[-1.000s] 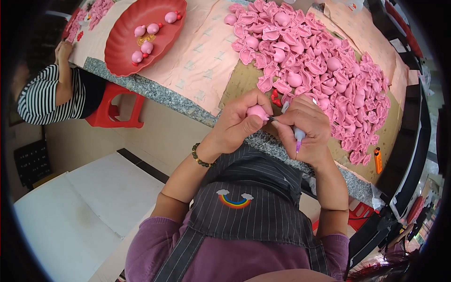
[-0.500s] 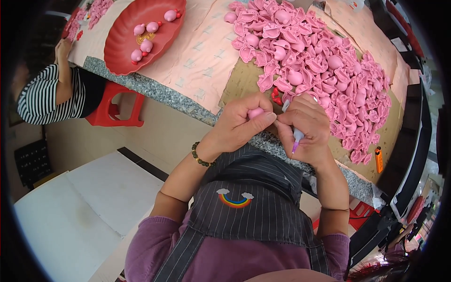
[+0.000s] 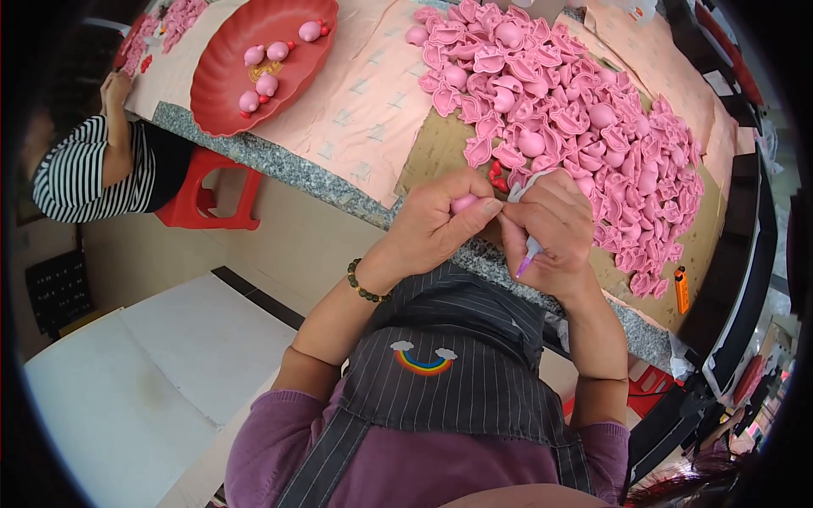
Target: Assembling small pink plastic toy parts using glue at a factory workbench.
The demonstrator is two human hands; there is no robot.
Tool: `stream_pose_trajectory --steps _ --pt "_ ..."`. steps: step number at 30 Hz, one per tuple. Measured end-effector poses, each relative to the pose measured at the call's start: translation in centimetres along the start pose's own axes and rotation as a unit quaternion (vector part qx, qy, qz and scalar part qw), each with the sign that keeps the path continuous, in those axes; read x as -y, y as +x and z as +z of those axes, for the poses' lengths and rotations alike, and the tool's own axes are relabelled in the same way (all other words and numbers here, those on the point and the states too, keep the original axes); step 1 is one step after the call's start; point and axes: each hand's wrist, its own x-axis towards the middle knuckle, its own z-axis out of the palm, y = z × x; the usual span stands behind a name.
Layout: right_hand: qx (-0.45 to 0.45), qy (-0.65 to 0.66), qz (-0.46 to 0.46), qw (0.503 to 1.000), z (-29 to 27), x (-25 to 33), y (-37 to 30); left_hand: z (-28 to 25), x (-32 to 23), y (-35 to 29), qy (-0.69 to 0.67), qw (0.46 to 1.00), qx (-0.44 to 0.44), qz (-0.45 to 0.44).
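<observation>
My left hand (image 3: 428,222) is closed around a small pink rounded plastic piece (image 3: 463,203), which peeks out between the thumb and curled fingers. My right hand (image 3: 555,229) grips a slim whitish squeeze tube (image 3: 530,252); its purple tip points down out of the palm. The fingertips of both hands meet at the front edge of the table, and whatever is pinched between them is hidden. Just beyond them lie a few small red pieces (image 3: 498,176) on brown cardboard. A large heap of pink plastic shells (image 3: 559,118) spreads behind and to the right of my right hand.
A red scalloped tray (image 3: 212,85) at the upper left holds several pink balls with red bits. An orange cutter or lighter (image 3: 682,290) lies near the right edge. A person in a striped top (image 3: 74,169) sits by a red stool (image 3: 207,190) at the far left.
The tube in my right hand has tilted, its purple tip swinging a little left and down. Both hands stay together in nearly the same place.
</observation>
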Motion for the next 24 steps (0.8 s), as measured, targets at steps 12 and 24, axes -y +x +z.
stream_pose_trajectory --steps 12,24 --pt "-0.019 0.103 0.088 0.991 -0.4 0.5 0.2 -1.9 -0.6 -1.0 -0.203 0.977 -0.034 0.063" --pt "-0.010 0.030 0.040 0.999 0.4 1.0 0.2 -4.5 -0.6 -3.6 -0.119 0.977 -0.117 0.130"
